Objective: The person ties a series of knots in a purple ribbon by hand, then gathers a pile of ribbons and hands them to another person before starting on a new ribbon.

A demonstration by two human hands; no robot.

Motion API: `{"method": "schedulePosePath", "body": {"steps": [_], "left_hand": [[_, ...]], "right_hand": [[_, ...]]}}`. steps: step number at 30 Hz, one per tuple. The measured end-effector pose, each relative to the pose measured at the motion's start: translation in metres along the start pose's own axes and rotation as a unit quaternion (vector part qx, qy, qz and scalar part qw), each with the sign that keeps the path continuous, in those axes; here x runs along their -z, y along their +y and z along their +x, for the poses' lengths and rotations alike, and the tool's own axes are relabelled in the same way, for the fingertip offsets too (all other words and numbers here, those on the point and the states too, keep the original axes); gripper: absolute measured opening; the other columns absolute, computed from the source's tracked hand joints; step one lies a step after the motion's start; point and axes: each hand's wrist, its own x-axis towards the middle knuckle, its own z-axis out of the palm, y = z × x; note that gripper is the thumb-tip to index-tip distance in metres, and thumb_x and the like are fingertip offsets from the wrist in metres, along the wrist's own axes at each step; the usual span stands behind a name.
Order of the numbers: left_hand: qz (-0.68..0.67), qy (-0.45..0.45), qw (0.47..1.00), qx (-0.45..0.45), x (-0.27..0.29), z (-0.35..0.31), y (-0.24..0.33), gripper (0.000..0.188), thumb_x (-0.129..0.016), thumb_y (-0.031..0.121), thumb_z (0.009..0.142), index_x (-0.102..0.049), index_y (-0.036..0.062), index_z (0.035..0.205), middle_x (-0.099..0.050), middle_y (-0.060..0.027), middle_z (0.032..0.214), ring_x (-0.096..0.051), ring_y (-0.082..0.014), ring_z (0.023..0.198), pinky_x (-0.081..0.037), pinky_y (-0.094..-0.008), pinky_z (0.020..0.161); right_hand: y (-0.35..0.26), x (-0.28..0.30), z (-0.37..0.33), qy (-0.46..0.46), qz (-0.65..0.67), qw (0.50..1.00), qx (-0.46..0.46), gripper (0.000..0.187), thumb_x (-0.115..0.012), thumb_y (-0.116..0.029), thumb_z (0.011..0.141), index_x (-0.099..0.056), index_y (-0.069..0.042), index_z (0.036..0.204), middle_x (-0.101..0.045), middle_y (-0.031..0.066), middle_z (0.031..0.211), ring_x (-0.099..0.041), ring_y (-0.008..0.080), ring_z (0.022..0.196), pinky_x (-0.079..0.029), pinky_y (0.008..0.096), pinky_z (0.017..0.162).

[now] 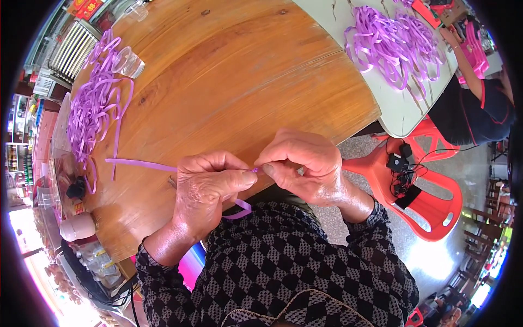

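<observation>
Between the fingertips of both hands, over the near edge of the wooden table [229,71], is a small piece of purple ribbon. My left hand [210,177] pinches the purple ribbon [143,163]; one length runs out leftward onto the table and a loop hangs below the palm. My right hand [305,163] meets the left with thumb and forefinger pressed together at the ribbon's small bunched part. Fingers hide how it is folded or knotted there. A heap of purple ribbons [90,117] lies along the table's left side.
A clear plastic cup [129,64] lies beside the left heap. Another heap of purple ribbons [389,46] rests on a white table [400,117] at far right. A red plastic stool [436,212] bears black cables and devices [402,169]. Another person [474,109] sits at the right.
</observation>
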Motion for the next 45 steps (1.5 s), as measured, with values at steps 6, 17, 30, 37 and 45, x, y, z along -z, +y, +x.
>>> {"method": "schedulePosePath", "body": {"steps": [6, 17, 30, 37, 45], "left_hand": [[0.017, -0.005, 1.000, -0.001, -0.004, 0.001, -0.002, 0.006, -0.065, 0.000, 0.073, -0.061, -0.0042, 0.072, -0.055, -0.0014, 0.056, -0.042, -0.0035, 0.046, -0.030, -0.0192, 0.042], [0.230, 0.046, 0.968, -0.089, -0.007, -0.011, 0.013, 0.011, -0.064, 0.000, 0.069, -0.056, -0.0023, 0.062, -0.054, -0.0048, 0.053, -0.045, -0.0069, 0.044, -0.034, -0.0207, 0.042], [0.007, -0.094, 0.993, 0.070, 0.007, -0.004, 0.002, 0.015, -0.069, 0.010, 0.075, -0.063, -0.0032, 0.072, -0.054, -0.0001, 0.057, -0.040, -0.0033, 0.046, -0.029, -0.0191, 0.043], [0.076, -0.073, 0.994, 0.030, 0.009, -0.026, -0.004, 0.011, -0.066, 0.010, 0.080, -0.065, -0.0004, 0.077, -0.058, 0.0018, 0.063, -0.049, -0.0025, 0.058, -0.039, -0.0178, 0.052], [0.002, -0.090, 0.981, -0.170, 0.002, -0.050, 0.014, 0.008, -0.064, 0.004, 0.081, -0.061, -0.0028, 0.078, -0.059, -0.0014, 0.071, -0.053, -0.0052, 0.065, -0.041, -0.0192, 0.054]], "right_hand": [[0.009, -0.008, 0.002, 0.048, -0.092, 0.989, 0.105, 0.019, -0.060, 0.012, 0.059, -0.055, -0.003, 0.070, -0.052, 0.0050, 0.061, -0.046, 0.0192, 0.050, -0.034, 0.0275, 0.045], [0.008, 0.014, -0.010, 0.090, -0.018, 0.976, -0.196, 0.014, -0.057, 0.009, 0.071, -0.059, 0.002, 0.083, -0.059, 0.0055, 0.071, -0.054, 0.0156, 0.059, -0.042, 0.0275, 0.053], [-0.006, 0.008, -0.003, -0.059, 0.151, 0.973, -0.164, 0.013, -0.070, 0.000, 0.069, -0.058, 0.000, 0.071, -0.054, 0.0036, 0.065, -0.050, 0.0111, 0.059, -0.037, 0.0246, 0.051], [-0.013, -0.001, -0.021, 0.018, 0.254, 0.927, -0.275, 0.017, -0.067, -0.007, 0.072, -0.054, 0.002, 0.066, -0.051, 0.0032, 0.061, -0.044, 0.0087, 0.054, -0.031, 0.0225, 0.046], [-0.021, -0.018, 0.016, 0.057, 0.377, 0.895, -0.231, 0.064, -0.080, -0.014, 0.064, -0.049, 0.000, 0.117, -0.058, 0.0146, 0.103, -0.056, 0.0153, 0.093, -0.046, 0.0269, 0.073]]}}
